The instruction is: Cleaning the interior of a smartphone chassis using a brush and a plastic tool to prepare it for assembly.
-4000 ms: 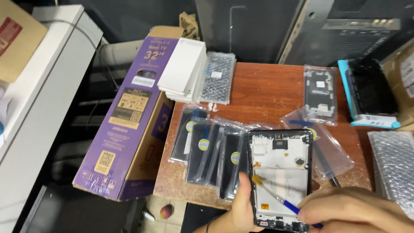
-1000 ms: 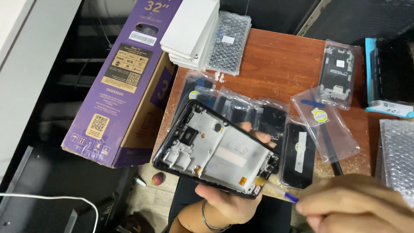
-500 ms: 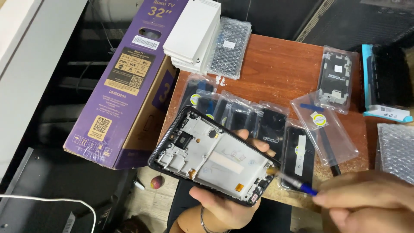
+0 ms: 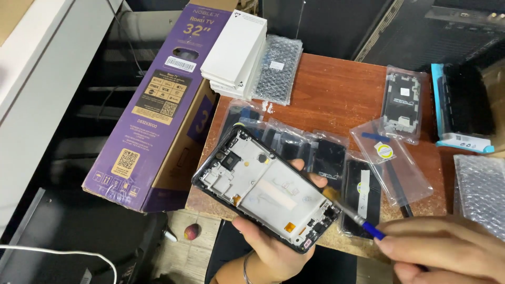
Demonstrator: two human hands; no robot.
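Since approx half a sec ago, phone screen frame assembly (image 4: 265, 189) is sitting a touch higher and more level over the table edge, and the screwdriver (image 4: 356, 220) tip is lying closer to its lower right corner.

Nearest: left hand (image 4: 273, 250) is cupping the assembly from underneath, thumb on the near edge, fingers curling round the far side, w/ fingertips (image 4: 310, 176) showing past the frame; closed firmly on it. A thin bracelet (image 4: 246, 268) is sitting on that wrist. Right hand (image 4: 447, 252) is pinching the blue-handled screwdriver btwn thumb and fingers, closed tight round the handle, metal tip touching or just above the assembly's corner; can't tell which.

Just beyond, on the reddish wooden table (image 4: 336, 89): a row of clear plastic bags (image 4: 315, 150), each holding a dark phone screen, overlapping one another. To the right, another clear bag (image 4: 392, 160) w/ a round yellow sticker; contents unclear. Further back, a bagged phone frame (image 4: 402, 102) is lying apart from the row.

Far right: a bubble-wrap pouch (image 4: 481, 194), and a blue-edged tray (image 4: 460, 105) w/ a black part in it.

Far left corner of the table: a stack of white boxes (image 4: 234, 55) touching a bubble-wrapped item (image 4: 279, 68). A purple TV carton (image 4: 158, 105) is leaning against the table's left side.
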